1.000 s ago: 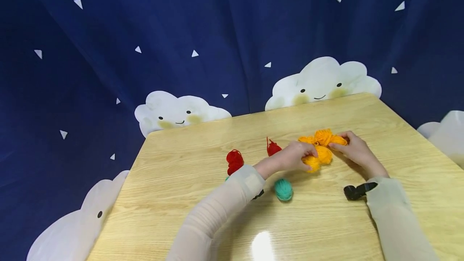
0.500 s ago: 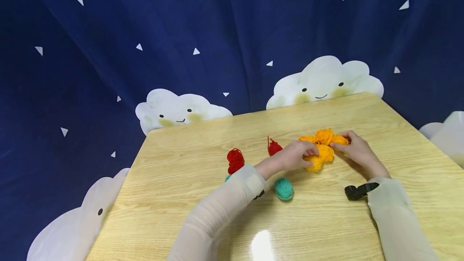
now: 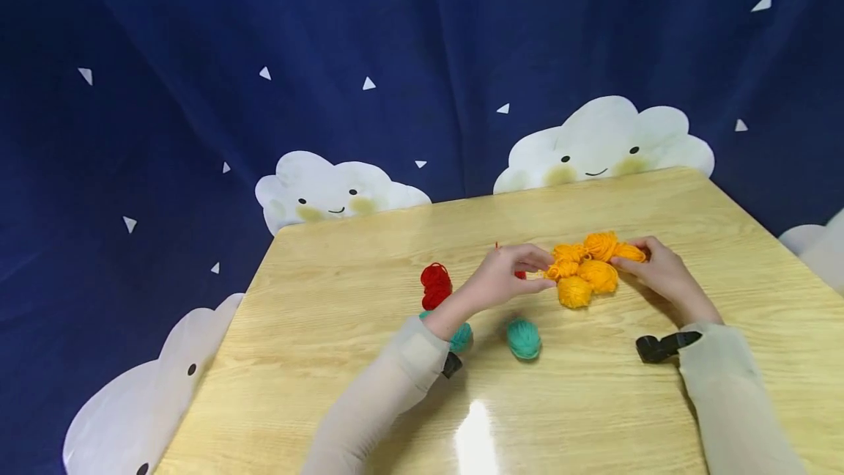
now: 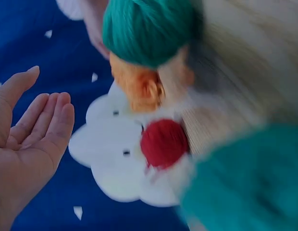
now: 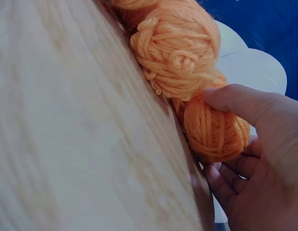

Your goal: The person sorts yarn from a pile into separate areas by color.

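Several orange yarn balls (image 3: 596,277) lie bunched together on the right half of the table. My right hand (image 3: 666,277) holds the rightmost orange ball (image 5: 216,127), thumb on top and fingers curled at its far side in the right wrist view. At the left edge of the bunch is my left hand (image 3: 504,275), its fingers spread apart and holding nothing; in the left wrist view this hand (image 4: 33,139) shows an empty palm. A red ball (image 4: 164,143) behind the left hand is mostly hidden in the head view.
Another red yarn bundle (image 3: 436,286) lies left of the left hand. Green yarn (image 3: 460,337) shows partly behind the left wrist, and a green ball (image 3: 524,339) sits in front of the orange bunch. A blue curtain (image 3: 369,35) with clouds hangs beyond the wooden table (image 3: 343,277).
My left hand has let go of the orange yarn and drawn back to the left, uncovering more orange balls and green yarn. The right hand stays at its ball. The head view has shifted slightly.
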Motion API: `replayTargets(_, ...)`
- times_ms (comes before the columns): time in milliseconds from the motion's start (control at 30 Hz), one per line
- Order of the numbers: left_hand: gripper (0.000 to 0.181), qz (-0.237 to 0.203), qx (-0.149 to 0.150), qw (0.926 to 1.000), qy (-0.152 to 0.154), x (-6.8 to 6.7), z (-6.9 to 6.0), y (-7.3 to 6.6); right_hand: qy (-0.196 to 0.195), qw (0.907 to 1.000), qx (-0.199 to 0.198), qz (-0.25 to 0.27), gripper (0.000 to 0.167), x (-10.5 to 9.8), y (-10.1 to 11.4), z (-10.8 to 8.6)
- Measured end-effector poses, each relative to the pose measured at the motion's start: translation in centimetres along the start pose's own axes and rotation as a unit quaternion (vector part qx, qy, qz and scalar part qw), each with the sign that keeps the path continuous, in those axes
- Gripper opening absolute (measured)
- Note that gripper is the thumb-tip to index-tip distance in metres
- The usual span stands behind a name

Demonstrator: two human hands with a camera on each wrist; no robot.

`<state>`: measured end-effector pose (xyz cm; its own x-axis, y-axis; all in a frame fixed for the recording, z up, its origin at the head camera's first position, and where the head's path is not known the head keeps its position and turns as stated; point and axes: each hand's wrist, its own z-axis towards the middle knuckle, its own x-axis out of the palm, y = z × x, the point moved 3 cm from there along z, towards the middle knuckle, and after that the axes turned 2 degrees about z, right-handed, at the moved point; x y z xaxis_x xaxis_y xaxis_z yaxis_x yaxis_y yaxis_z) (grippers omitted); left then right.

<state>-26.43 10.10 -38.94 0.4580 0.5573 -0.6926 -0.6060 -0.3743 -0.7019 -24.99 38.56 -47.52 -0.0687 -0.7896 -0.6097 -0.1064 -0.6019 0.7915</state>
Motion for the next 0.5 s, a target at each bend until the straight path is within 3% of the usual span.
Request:
replayTargets(267,0.037,-0.077,-0.055,0.9919,-0.084,-3.4,-5.4,4.0,0.005,0.9999,0.010,0.007,0.078,-0.1,-0.1,0.0)
replayTargets(500,0.040,-0.106,-0.099,0.9811,-0.128,-5.3,-8.4,6.6,0.003,0.9999,0.001,-0.012,0.077,0.0,0.1,0.1)
